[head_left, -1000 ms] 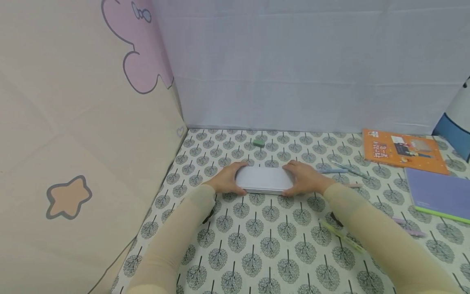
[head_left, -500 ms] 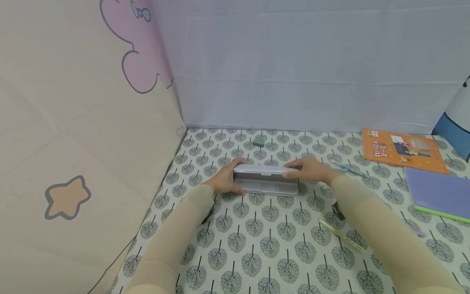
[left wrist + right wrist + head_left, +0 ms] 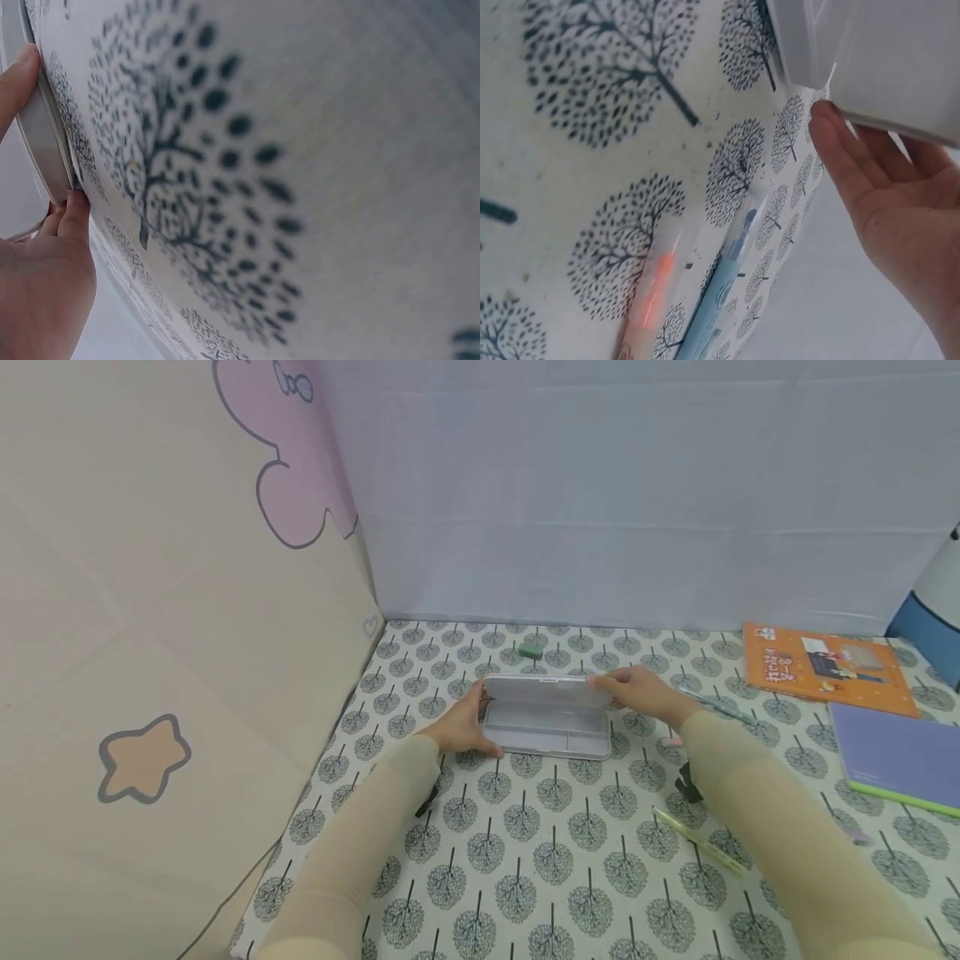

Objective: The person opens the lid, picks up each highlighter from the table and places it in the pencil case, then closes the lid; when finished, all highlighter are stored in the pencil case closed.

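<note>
A white pencil case (image 3: pixel 525 739) lies on the tree-patterned tablecloth, its lid (image 3: pixel 536 691) raised and leaning back. Its base shows a long compartment and a smaller one at the right, with nothing seen inside. My left hand (image 3: pixel 461 724) grips the base's left end, thumb at the front and fingers toward the back; the left wrist view shows the thumb and fingers on the case's side (image 3: pixel 45 142). At the lid's right corner, my right hand (image 3: pixel 641 693) holds the lid. In the right wrist view its fingers (image 3: pixel 855 157) lie behind the lid's edge, and the thumb is hidden.
Behind the case sits a green eraser (image 3: pixel 529 651). To the right lie a grey-blue pen (image 3: pixel 716 704), a partly covered pink pen (image 3: pixel 671 742) and a yellow-green pen (image 3: pixel 697 841). Farther right are an orange book (image 3: pixel 828 668) and a purple notebook (image 3: pixel 900 756).
The pencil case was closed between both hands. My right hand has lifted its lid up and back, showing the inside. My left hand has stayed at the left end.
</note>
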Available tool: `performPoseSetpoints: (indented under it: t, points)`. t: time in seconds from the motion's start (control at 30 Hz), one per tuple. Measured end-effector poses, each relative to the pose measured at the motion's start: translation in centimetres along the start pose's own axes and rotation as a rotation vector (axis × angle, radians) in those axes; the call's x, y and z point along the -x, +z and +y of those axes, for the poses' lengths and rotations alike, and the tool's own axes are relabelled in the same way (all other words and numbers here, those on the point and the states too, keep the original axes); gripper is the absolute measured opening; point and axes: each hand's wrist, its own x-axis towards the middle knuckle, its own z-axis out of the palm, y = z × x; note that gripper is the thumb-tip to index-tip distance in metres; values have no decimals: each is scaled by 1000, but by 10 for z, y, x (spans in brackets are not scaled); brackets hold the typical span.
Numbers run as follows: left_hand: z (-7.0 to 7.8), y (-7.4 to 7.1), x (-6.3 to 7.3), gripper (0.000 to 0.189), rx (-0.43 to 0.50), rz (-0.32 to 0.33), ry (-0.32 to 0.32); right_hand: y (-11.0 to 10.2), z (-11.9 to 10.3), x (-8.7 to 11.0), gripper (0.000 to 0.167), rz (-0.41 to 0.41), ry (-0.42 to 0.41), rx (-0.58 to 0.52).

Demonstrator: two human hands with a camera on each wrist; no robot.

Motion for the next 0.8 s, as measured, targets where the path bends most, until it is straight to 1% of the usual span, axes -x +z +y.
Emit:
performPoseSetpoints:
  t: [0.13, 0.23, 0.47, 0.67, 0.8]
  points:
    - [0, 1, 0, 151, 55, -15, -11, 1, -6, -5, 88, 43, 58, -40]
    - [0, 1, -1, 152, 80, -18, -6, 2, -9, -9, 91, 69, 123, -89]
    - [0, 1, -2, 155, 63, -25, -6, 8, -11, -19, 100, 123, 230, -162]
    - [-1, 1, -3, 156, 65, -22, 11, 10, -10, -25, 103, 126, 311, -197]
    - [-1, 1, -3, 155, 58, -18, 11, 10, -8, -27, 101, 137, 360, -228]
